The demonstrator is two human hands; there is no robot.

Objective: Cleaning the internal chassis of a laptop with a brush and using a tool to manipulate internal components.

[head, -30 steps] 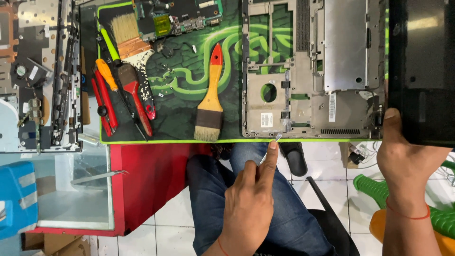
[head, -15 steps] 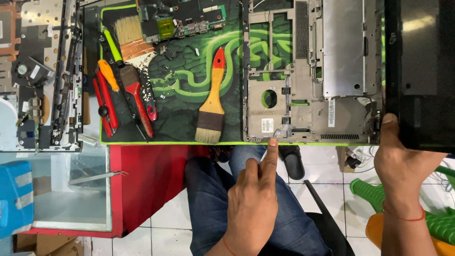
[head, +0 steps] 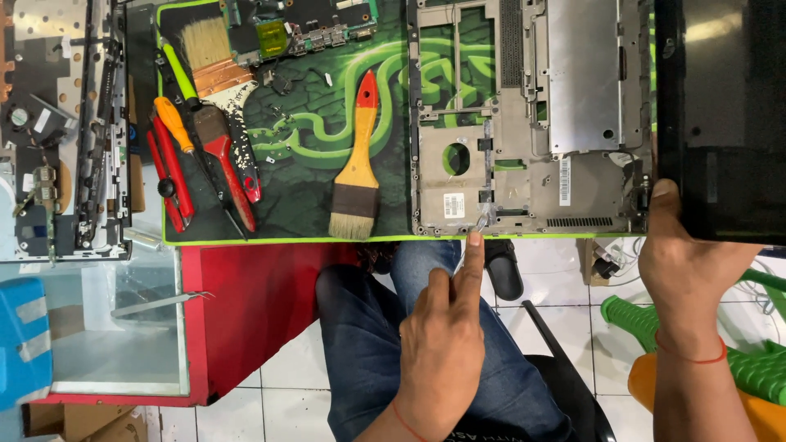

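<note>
**Poking at the near edge of an opened laptop**

The grey laptop shell (head: 532,123) lies open and flat on a dark mat with a green snake picture (head: 303,131), on top of the table (head: 262,303). Its cover is off, so you can see the bare metal plate and the holes inside.

The left hand (head: 442,344) comes up from the lap. Its pointing finger is stretched out straight, and the tip touches the near edge of the shell, right by a small silver bit. The other fingers are curled in. They may be pinching a thin tool, but I cannot tell.

The right hand (head: 684,262) grips the corner of the black screen lid (head: 720,123). The thumb is on top, close to the hinge corner of the shell. The lid lies flat, just to the right of the shell.

It looks like a taking-apart job, at the step of working on one small spot on the front edge while the lid is kept steady.

A next move here would need a soft, careful touch, because the part is tiny and the edge is thin. The lid should be held level so the hinge does not twist.

An orange-handled paintbrush (head: 358,164) lies on the mat just left of the shell. Red pliers (head: 168,176) and a circuit board (head: 311,20) sit further left.
</note>
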